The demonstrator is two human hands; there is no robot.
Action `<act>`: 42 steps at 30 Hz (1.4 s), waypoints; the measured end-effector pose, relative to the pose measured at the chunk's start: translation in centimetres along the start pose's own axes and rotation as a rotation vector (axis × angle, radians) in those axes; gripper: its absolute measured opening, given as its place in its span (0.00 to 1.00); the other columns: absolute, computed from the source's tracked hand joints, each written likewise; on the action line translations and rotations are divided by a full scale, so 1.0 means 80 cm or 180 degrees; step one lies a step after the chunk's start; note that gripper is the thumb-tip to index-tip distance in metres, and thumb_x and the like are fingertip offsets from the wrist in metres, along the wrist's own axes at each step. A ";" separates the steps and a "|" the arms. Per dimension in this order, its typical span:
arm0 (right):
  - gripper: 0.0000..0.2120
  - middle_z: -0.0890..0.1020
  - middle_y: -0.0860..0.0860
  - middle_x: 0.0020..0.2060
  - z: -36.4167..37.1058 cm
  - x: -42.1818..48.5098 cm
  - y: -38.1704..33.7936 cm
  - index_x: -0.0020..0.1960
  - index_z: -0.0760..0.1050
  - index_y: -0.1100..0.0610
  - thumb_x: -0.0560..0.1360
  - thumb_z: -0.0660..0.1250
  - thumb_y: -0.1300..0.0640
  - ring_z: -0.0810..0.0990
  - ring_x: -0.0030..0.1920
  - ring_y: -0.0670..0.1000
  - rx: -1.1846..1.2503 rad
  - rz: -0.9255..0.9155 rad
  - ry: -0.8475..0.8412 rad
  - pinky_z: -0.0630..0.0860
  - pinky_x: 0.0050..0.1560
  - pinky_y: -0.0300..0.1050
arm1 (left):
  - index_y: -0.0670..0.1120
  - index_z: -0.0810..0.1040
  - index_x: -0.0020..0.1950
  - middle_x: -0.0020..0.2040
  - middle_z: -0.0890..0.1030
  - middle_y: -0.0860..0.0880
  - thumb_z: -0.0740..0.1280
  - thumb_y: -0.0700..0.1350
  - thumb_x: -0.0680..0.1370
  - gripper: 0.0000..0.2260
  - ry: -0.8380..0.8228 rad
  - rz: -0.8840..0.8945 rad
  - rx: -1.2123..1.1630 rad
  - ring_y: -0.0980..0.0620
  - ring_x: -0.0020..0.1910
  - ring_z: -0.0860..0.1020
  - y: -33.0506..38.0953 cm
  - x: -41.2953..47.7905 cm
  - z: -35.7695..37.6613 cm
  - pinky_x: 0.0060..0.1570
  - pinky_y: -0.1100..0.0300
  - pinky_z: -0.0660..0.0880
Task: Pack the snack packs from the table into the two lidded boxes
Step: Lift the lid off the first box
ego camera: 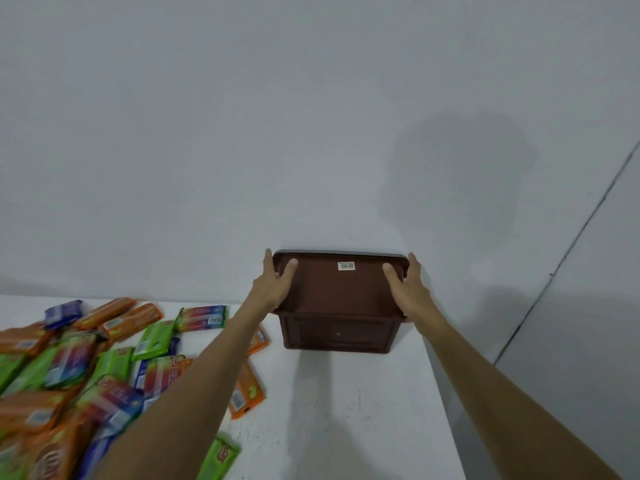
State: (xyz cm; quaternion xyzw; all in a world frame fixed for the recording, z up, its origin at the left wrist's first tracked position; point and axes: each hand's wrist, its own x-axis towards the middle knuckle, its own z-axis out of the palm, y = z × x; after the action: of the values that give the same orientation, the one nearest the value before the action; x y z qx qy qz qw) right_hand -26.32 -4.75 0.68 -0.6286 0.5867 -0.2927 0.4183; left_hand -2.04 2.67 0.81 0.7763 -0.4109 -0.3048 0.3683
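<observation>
So, the left hand (pixel 273 282) and the right hand (pixel 408 285) each hold one end of the lid (pixel 339 289). On both hands the thumb lies on top of the lid and the fingers go round its edge, so both hands grip it. The lid sits on the brown box (pixel 337 332), and it has a little white sticker (pixel 346 266) near its far edge. I cannot tell if the lid is lifted a bit or is pressed down. The box stands at the back of the table (pixel 346 410), right up against the wall (pixel 242 133).

The snack packs (pixel 104 358) lie in a big messy pile on the left part of the table, beside the box. They are orange, green and blue. None of them can be seen going into a box, and what is inside the box is hidden.

Only one box shows here. I think the job has only just begun: the box must be opened, and all the packs seen here need packing.
</observation>
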 end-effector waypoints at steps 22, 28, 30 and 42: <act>0.24 0.74 0.56 0.55 -0.044 -0.093 0.018 0.55 0.68 0.53 0.77 0.54 0.32 0.81 0.50 0.63 0.0968 0.0753 -0.0315 0.82 0.44 0.61 | 0.46 0.66 0.63 0.58 0.73 0.51 0.52 0.65 0.79 0.25 -0.0370 -0.0025 -0.1006 0.42 0.51 0.81 -0.040 -0.119 -0.058 0.49 0.46 0.80; 0.12 0.77 0.56 0.53 -0.045 -0.131 0.047 0.55 0.69 0.54 0.79 0.63 0.46 0.80 0.47 0.55 0.0710 0.0441 -0.0421 0.82 0.43 0.56 | 0.42 0.70 0.48 0.47 0.77 0.44 0.66 0.50 0.80 0.12 0.0033 0.0056 -0.1170 0.48 0.42 0.81 -0.067 -0.149 -0.055 0.42 0.45 0.82; 0.12 0.77 0.56 0.53 -0.045 -0.142 0.057 0.60 0.68 0.48 0.79 0.65 0.51 0.81 0.48 0.55 0.0607 0.0334 -0.0482 0.83 0.41 0.56 | 0.44 0.71 0.55 0.49 0.77 0.45 0.66 0.45 0.80 0.07 0.0032 0.0094 -0.1082 0.49 0.42 0.80 -0.073 -0.157 -0.053 0.38 0.48 0.83; 0.28 0.69 0.50 0.73 -0.023 -0.221 0.140 0.74 0.57 0.39 0.77 0.63 0.42 0.72 0.69 0.57 -0.0850 -0.0195 -0.0147 0.70 0.64 0.52 | 0.57 0.60 0.77 0.54 0.74 0.43 0.60 0.39 0.81 0.27 -0.0645 0.0072 -0.0119 0.45 0.54 0.74 -0.129 -0.234 -0.028 0.51 0.53 0.71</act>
State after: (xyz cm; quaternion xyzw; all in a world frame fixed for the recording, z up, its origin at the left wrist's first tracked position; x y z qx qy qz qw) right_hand -35.87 12.76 -6.02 -0.7028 0.5913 -0.2101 0.3351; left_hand -4.92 23.61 -3.26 0.7298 -0.4490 -0.3853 0.3426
